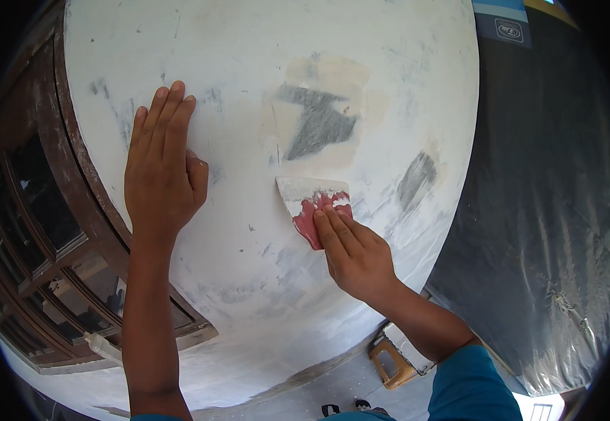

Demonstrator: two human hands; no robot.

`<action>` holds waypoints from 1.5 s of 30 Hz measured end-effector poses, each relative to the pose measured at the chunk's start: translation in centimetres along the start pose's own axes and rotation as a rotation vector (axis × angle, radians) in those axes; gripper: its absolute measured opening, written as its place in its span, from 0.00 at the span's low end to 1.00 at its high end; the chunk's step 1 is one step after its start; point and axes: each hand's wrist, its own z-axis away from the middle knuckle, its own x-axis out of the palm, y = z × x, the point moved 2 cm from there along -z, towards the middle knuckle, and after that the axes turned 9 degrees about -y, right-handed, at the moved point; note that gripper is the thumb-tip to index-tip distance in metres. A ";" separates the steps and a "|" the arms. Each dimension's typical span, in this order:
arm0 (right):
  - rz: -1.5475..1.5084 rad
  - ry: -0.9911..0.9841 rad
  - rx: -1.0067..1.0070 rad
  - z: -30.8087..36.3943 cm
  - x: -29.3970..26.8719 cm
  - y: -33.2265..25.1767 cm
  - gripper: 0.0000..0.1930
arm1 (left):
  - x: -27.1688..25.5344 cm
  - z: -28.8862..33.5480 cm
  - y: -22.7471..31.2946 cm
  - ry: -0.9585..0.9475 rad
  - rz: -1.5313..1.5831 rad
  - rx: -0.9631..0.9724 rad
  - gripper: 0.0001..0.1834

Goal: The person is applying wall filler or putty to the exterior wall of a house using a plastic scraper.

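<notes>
My left hand (163,165) lies flat against the white wall (238,203), fingers stretched upward, and holds nothing. In my right hand (357,256) is a putty scraper (305,221), red with a pale, putty-smeared edge. Its wide edge points up and lies at the wall, just below a grey bare patch (322,126) ringed by beige filler. The fingers press on the scraper's face; my thumb is hidden behind it. To the right of the scraper, a smaller grey patch (416,181) shows on the wall.
A brown wooden window frame (66,140) with glass panes stands left of my left arm. Dark plastic sheeting (529,196) hangs on the right. Below, a yellowish stool (391,365) with a white-smeared top stands on the grey floor (305,400).
</notes>
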 end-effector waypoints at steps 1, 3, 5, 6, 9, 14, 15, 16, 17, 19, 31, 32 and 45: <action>-0.081 -0.010 0.015 0.4 -0.6 -0.1 0.20 | 0.0 -0.1 0.0 0.003 0.008 0.004 0.35; -0.153 0.012 0.119 -0.5 -2.7 1.3 0.19 | 0.2 0.2 -0.3 0.001 0.012 0.004 0.36; -0.114 0.120 0.315 -3.8 -4.3 5.2 0.17 | 0.0 0.8 -0.7 -0.005 0.017 0.000 0.38; -0.072 0.201 0.430 -5.1 -5.0 7.6 0.16 | -0.1 0.5 -0.5 -0.003 0.021 -0.003 0.38; -0.011 0.192 0.570 -6.4 -4.9 12.1 0.15 | 0.1 -0.4 0.3 0.010 0.035 0.008 0.38; -0.098 0.101 0.180 -1.8 -0.4 2.3 0.23 | 0.4 0.2 -0.2 0.011 0.020 0.005 0.38; -0.152 0.014 0.125 -0.1 -0.7 0.2 0.23 | 0.2 0.0 0.0 0.012 0.003 0.007 0.37; -0.233 -0.014 0.071 0.9 -1.0 -0.9 0.24 | -0.1 0.0 0.0 0.012 -0.021 0.006 0.35; -0.269 -0.034 0.101 0.8 -1.8 -0.6 0.23 | -0.3 0.1 0.1 0.011 -0.023 0.003 0.35; -0.252 0.013 0.175 -1.3 -3.4 2.0 0.21 | -0.3 0.6 -0.1 -0.010 -0.031 -0.007 0.35; -0.020 0.114 -0.067 -3.3 -0.6 -0.5 0.19 | 0.6 0.2 -0.5 -0.007 -0.025 0.000 0.35; -0.100 0.059 -0.099 -1.8 -0.7 -1.2 0.20 | 0.6 0.2 -0.3 -0.010 -0.025 0.001 0.35; 0.282 0.036 -0.005 -5.0 2.9 1.7 0.25 | 0.3 -0.3 0.5 0.028 0.021 0.002 0.37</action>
